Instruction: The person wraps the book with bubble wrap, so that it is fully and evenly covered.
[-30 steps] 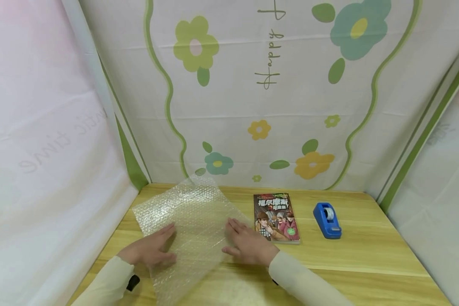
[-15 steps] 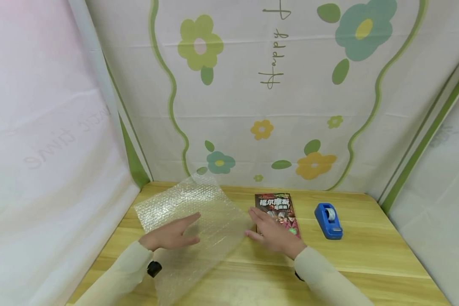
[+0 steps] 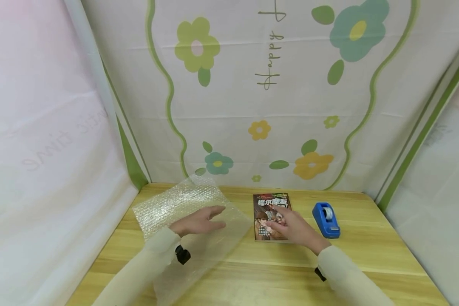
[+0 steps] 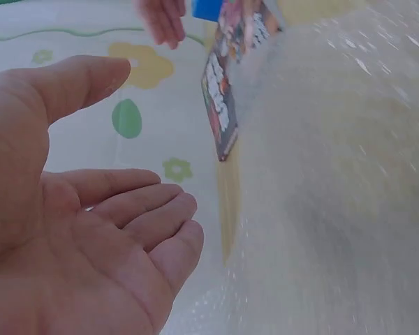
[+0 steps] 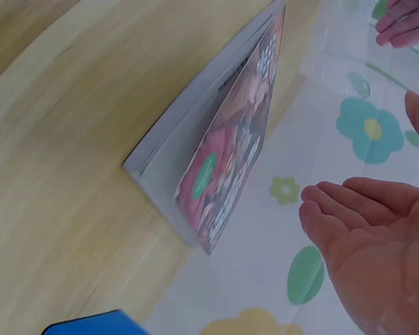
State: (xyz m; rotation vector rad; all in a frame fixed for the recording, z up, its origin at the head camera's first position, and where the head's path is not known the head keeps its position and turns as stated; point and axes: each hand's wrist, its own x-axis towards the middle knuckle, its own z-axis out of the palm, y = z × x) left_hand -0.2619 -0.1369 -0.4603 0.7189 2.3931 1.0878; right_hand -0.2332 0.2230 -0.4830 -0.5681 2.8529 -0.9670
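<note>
A clear sheet of bubble wrap (image 3: 172, 210) lies flat on the left of the table, its far corner against the back cloth. My left hand (image 3: 199, 222) hovers over its right part, fingers extended and thumb apart, holding nothing. Right of the sheet lies a paperback book (image 3: 263, 221) with a dark illustrated cover. My right hand (image 3: 296, 228) is above the book's right side and hides part of it. In the right wrist view the book's cover (image 5: 234, 132) stands slightly raised from the pages, and the right palm (image 5: 384, 244) is apart from it.
A blue tape dispenser (image 3: 327, 221) with a roll of tape stands right of the book, close behind the right hand. Flower-printed cloth (image 3: 229, 97) walls off the back and both sides of the wooden table (image 3: 267, 280).
Both hands have left the bubble wrap's surface and moved right. The left now hangs nearer the sheet's right corner, the right over the book. Sheet, book and dispenser have stayed put.
</note>
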